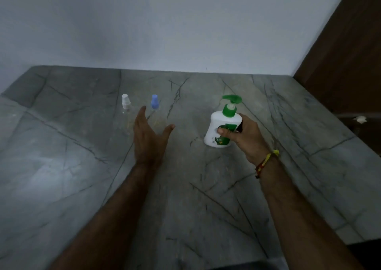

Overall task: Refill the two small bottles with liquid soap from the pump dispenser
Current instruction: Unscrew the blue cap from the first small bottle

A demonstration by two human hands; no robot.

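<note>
**Left hand nearest the blue-capped bottle, dispenser held off to the right**

We see the pump dispenser (223, 125) right of the frame's centre, tilted a little with its green pump head leaning toward the upper right, its base on or just above the bench (82, 166); we cannot tell which. Our right hand (245, 137) holds it round the white body, thumb across the label, fingers wrapped behind.

The two small bottles stand upright and capped left of centre, well apart from the dispenser: the white-capped bottle (125, 104) further left, the blue-capped bottle (154, 104) beside it. Their clear bodies are faint against the bench.

Our left hand (148, 133) hovers just below the blue-capped bottle with a wide grip, fingers straight, thumb spread to the right, holding nothing. Its fingertips (142, 109) reach up between the two bottles, closer to the blue one.

We judge that bottle the likely next pick. It lies up and slightly right of the palm, its long axis vertical, so the hand would close round it from the side. Both caps are still on.
</note>
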